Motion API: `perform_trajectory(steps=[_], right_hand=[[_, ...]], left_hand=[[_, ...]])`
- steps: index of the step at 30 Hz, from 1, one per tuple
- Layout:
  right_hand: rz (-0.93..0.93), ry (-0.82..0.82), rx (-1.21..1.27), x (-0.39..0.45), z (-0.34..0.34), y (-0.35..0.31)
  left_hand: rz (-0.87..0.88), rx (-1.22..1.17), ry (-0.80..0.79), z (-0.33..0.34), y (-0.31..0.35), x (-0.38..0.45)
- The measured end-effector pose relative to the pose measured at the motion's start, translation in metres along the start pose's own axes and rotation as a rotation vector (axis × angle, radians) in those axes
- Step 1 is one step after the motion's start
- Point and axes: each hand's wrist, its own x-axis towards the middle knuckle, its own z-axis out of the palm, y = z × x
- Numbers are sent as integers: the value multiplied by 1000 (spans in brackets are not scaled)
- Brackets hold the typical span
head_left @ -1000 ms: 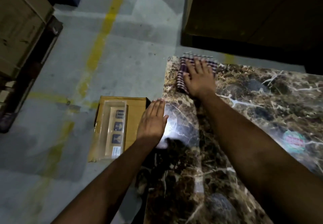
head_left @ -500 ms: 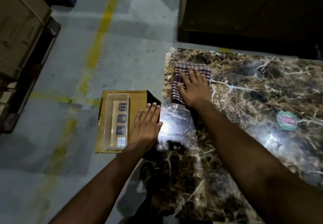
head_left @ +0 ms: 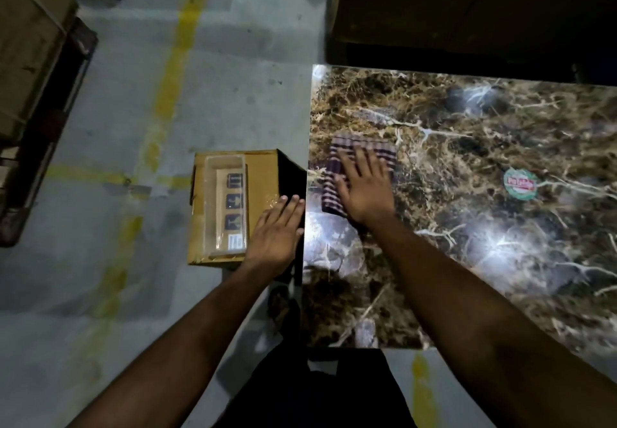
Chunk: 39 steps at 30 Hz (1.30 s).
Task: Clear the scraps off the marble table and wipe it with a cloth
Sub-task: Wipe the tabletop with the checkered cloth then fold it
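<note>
While the right hand (head_left: 364, 190) is pressing flat on the striped cloth (head_left: 362, 148), we are dragging it back toward us along the left side of the marble table (head_left: 467, 260); a second ago it was up at the far corner, and now it is sitting well down from that edge. Its fingers are lying straight and slightly spread across the fabric, pushing rather than gripping. That is telling us the wipe is well under way, with the far-left strip covered and the wider right side likely still waiting.

Our left hand (head_left: 277, 234) is hovering flat at the table's left edge, fingers straight and close together, holding nothing, just over the cardboard box (head_left: 263, 167) standing on the floor beside the table. We are judging it as a catcher for whatever gets swept off.

Scraps? We are not making any out: the busy veining and bright glare are swallowing small bits. A round sticker (head_left: 520, 183) is showing to the right, its lettering unreadable. The table's right end is running out of view.
</note>
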Motion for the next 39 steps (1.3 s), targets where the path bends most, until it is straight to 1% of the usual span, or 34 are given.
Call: perform_trajectory(steps=[2, 4, 6, 8, 11, 14, 16, 18, 21, 23, 25, 28, 30, 32, 34, 36, 38, 39], right_hand=[[74, 37, 27, -43, 6, -1], [121, 2, 25, -90, 19, -26], [95, -56, 18, -118, 28, -59], [8, -90, 8, -118, 34, -78], [-82, -92, -75, -87, 26, -66], [12, -72, -135, -78, 19, -37], [70, -51, -78, -103, 21, -26], [28, -67, -8, -148, 30, -34], [-154, -124, -2, -198, 47, -66], [-252, -108, 8, -191, 48, -80], [-286, -110, -13, -167, 43, -76], [-163, -76, -48, -156, 37, -43], [-89, -58, -24, -178, 40, -30], [-57, -75, 26, -210, 46, -38], [-95, -132, 42, -229, 53, -58], [-183, -141, 37, -228, 55, -69], [-236, -126, 41, -210, 48, -56], [-222, -117, 31, -202, 42, -40]], left_hand=[[9, -32, -7, -2, 2, -11], [29, -52, -22, 1, 3, -23], [29, -57, -61, 6, 3, -35], [16, -44, -98, 12, 1, -45], [5, -41, -78, 17, 2, -62], [28, -65, -53, 19, 7, -74], [9, -95, -31, 19, 11, -82], [-12, -124, -6, 21, 15, -89], [-49, -126, -36, 23, 25, -101], [-84, -101, -93, 23, 28, -109], [-100, -64, -91, 27, 30, -117], [-104, -40, -58, 36, 32, -130], [-107, -54, -47, 39, 35, -136], [-120, -70, -17, 40, 41, -140], [-143, -76, -4, 40, 48, -141], [-152, -61, 17, 39, 57, -139], [-142, -52, 79, 38, 62, -135], [-122, -46, 94, 37, 65, -131]])
